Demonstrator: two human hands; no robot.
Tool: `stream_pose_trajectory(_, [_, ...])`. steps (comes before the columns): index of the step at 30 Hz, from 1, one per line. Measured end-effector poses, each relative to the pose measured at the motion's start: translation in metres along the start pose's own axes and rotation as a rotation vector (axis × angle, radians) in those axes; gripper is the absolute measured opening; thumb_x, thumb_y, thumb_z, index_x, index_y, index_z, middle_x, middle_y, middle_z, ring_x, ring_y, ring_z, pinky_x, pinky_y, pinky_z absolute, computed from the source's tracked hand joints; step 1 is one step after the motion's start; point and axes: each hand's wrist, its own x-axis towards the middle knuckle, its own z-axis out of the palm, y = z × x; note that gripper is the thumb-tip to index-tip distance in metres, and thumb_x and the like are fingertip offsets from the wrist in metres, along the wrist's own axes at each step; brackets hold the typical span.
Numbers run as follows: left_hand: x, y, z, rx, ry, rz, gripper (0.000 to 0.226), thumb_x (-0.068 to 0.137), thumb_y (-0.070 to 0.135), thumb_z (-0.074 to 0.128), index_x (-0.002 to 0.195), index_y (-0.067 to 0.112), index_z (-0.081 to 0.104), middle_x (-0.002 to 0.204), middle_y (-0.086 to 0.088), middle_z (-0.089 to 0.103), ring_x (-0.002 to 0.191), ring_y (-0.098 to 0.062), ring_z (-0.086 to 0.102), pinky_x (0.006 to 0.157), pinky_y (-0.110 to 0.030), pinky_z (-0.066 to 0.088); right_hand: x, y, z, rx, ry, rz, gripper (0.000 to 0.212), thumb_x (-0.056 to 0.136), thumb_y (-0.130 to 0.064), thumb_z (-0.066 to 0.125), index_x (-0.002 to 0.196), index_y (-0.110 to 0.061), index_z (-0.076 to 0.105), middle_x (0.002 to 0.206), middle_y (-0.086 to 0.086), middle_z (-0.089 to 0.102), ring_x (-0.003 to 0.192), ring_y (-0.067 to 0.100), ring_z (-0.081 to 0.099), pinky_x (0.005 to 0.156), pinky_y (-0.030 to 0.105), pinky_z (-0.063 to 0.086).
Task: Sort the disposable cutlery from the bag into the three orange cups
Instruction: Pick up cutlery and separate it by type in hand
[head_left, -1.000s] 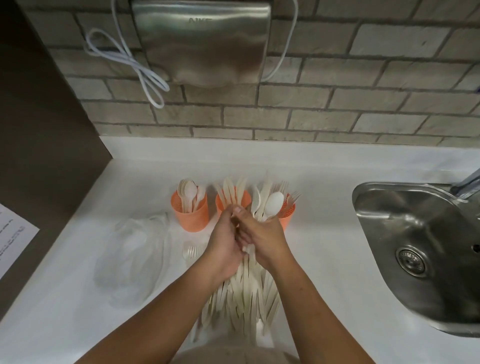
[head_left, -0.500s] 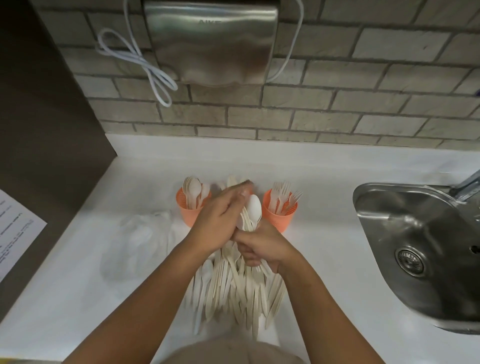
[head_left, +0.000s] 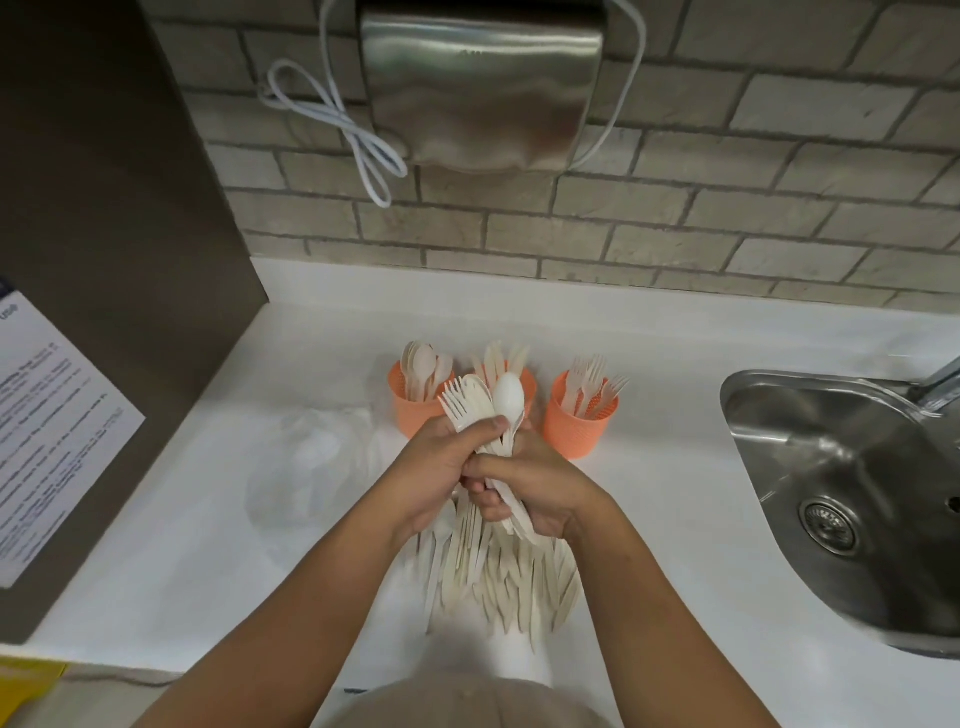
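Observation:
Both hands grip one big bundle of cream disposable cutlery (head_left: 498, 566) over the white counter. My left hand (head_left: 441, 467) wraps the upper part, just under the fork tines and a white spoon (head_left: 507, 395). My right hand (head_left: 530, 483) clasps the bundle a little lower, handles fanning out below it. Behind the hands stand three orange cups: the left cup (head_left: 415, 410) holds spoons, the middle cup (head_left: 527, 384), partly hidden, holds knives, and the right cup (head_left: 574, 426) holds forks. A clear plastic bag (head_left: 306, 467) lies crumpled to the left.
A steel sink (head_left: 852, 499) with a tap is set into the counter at the right. A brick wall with a metal dryer (head_left: 483, 88) and a white cable rises behind. A brown panel with a printed sheet (head_left: 47, 426) bounds the left side.
My left hand has slid down from the bundle's top, baring the fork tines and spoon. The view has shifted, and the bundle now sits slightly left of the fork cup.

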Motion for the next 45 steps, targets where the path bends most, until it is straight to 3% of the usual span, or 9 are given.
stream_pose_trajectory(4, [-0.01,-0.007,-0.009,-0.086,0.004,-0.001,0.035,0.104,0.034,0.058,0.115,0.005,0.076,0.059,-0.014,0.063,0.044,-0.026,0.044,0.049,-0.03,0.043,-0.001,0.003,0.009,-0.01,-0.037,0.062,0.024,0.085,-0.02,0.058,0.096,0.0,0.064,0.073,0.016,0.056,0.063,0.025,0.055,0.058,0.035,0.049])
stream_pose_trajectory(8, [-0.011,-0.009,-0.022,-0.354,0.142,-0.017,0.032,0.104,0.025,0.059,0.124,0.001,0.068,0.103,-0.017,0.077,0.075,-0.033,0.071,0.071,-0.041,0.058,-0.007,-0.004,0.001,-0.376,0.06,0.15,0.046,0.091,-0.046,0.05,0.095,-0.007,0.074,0.087,0.011,0.073,0.077,0.023,0.067,0.073,0.039,0.058])
stream_pose_trajectory(10, [-0.011,-0.011,-0.03,-0.448,0.138,-0.024,0.029,0.104,0.021,0.06,0.127,0.004,0.064,0.1,-0.012,0.074,0.081,-0.024,0.071,0.081,-0.042,0.058,-0.007,-0.011,-0.004,-0.466,0.281,0.083,0.05,0.089,-0.052,0.049,0.097,-0.009,0.075,0.085,0.008,0.072,0.073,0.022,0.066,0.071,0.04,0.056])
stream_pose_trajectory(13, [-0.015,-0.012,-0.034,-0.45,0.09,-0.05,0.024,0.104,0.021,0.059,0.121,0.005,0.065,0.085,-0.008,0.066,0.064,-0.017,0.058,0.064,-0.03,0.053,0.0,-0.021,-0.003,-0.361,0.484,-0.092,0.028,0.1,-0.035,0.054,0.107,-0.014,0.071,0.084,0.005,0.064,0.067,0.018,0.059,0.067,0.04,0.053])
stream_pose_trajectory(18, [-0.013,-0.016,-0.041,-0.474,0.006,-0.115,0.033,0.104,0.026,0.06,0.132,0.009,0.06,0.077,-0.002,0.056,0.049,-0.008,0.04,0.046,-0.02,0.035,0.017,-0.019,0.019,-0.348,0.338,-0.218,0.019,0.103,-0.016,0.057,0.113,-0.016,0.073,0.086,0.0,0.064,0.07,0.019,0.063,0.066,0.033,0.052])
stream_pose_trajectory(31, [0.002,-0.007,-0.07,-0.342,0.083,-0.068,0.036,0.103,0.032,0.061,0.124,0.004,0.069,0.09,-0.013,0.071,0.06,-0.017,0.058,0.051,-0.025,0.047,0.052,-0.011,0.032,-0.312,0.432,-0.316,0.02,0.094,0.001,0.061,0.107,-0.01,0.072,0.085,0.012,0.071,0.077,0.016,0.073,0.069,0.029,0.054])
stream_pose_trajectory(36, [0.011,0.0,-0.074,-0.308,0.022,-0.14,0.037,0.103,0.037,0.06,0.116,0.005,0.072,0.097,-0.013,0.075,0.061,-0.019,0.061,0.049,-0.025,0.045,0.063,-0.018,0.018,-0.334,0.556,-0.408,0.016,0.094,-0.001,0.062,0.096,-0.013,0.072,0.071,0.006,0.066,0.07,0.032,0.068,0.07,0.042,0.055])
stream_pose_trajectory(41, [0.025,0.0,-0.083,-0.441,-0.199,-0.28,0.032,0.099,0.044,0.061,0.112,0.015,0.069,0.081,-0.004,0.058,0.044,-0.006,0.043,0.037,-0.016,0.03,0.064,-0.029,0.006,-0.291,0.447,-0.419,0.011,0.094,-0.006,0.071,0.104,-0.011,0.07,0.095,0.024,0.067,0.074,0.022,0.062,0.07,0.032,0.057])
stream_pose_trajectory(45, [0.032,-0.002,-0.09,-0.511,-0.292,-0.38,0.032,0.097,0.045,0.06,0.087,0.019,0.076,0.077,-0.001,0.056,0.039,-0.001,0.04,0.035,-0.012,0.025,0.069,-0.026,0.007,-0.307,0.414,-0.475,0.014,0.093,-0.003,0.071,0.106,-0.006,0.07,0.102,0.01,0.074,0.087,0.016,0.065,0.08,0.027,0.054])
